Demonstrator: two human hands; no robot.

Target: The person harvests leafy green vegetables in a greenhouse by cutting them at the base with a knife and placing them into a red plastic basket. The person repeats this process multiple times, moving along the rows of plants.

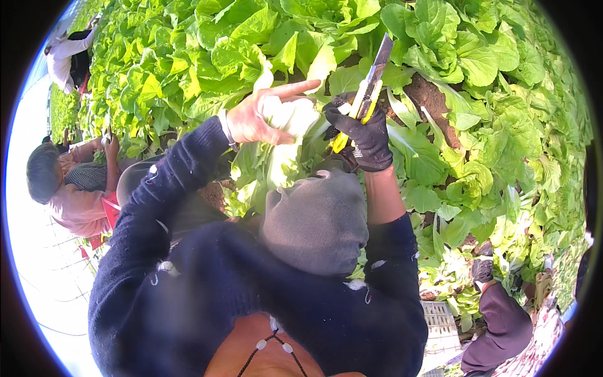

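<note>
My left hand (259,115), bare with a bracelet at the wrist, lies against the pale base of a leafy green vegetable head (287,118), its thumb and fingers spread around the stalks. The leaves of this head hang down towards my knees. In a black glove, my right hand (365,136) grips a yellow utility knife (362,106) with its long, stained blade out and pointing up and away from me. Behind both hands stand the leafy greens (254,52) of the bed. Large cut or loose leaves (419,151) lie right of the gloved hand.
A person in a pink top (75,207) crouches at the left; another in white (66,56) bends farther off. At the lower right, a co-worker's dark sleeve (499,325) and gloved hand are beside a white plastic crate (439,325). Bare soil (428,99) shows between plants.
</note>
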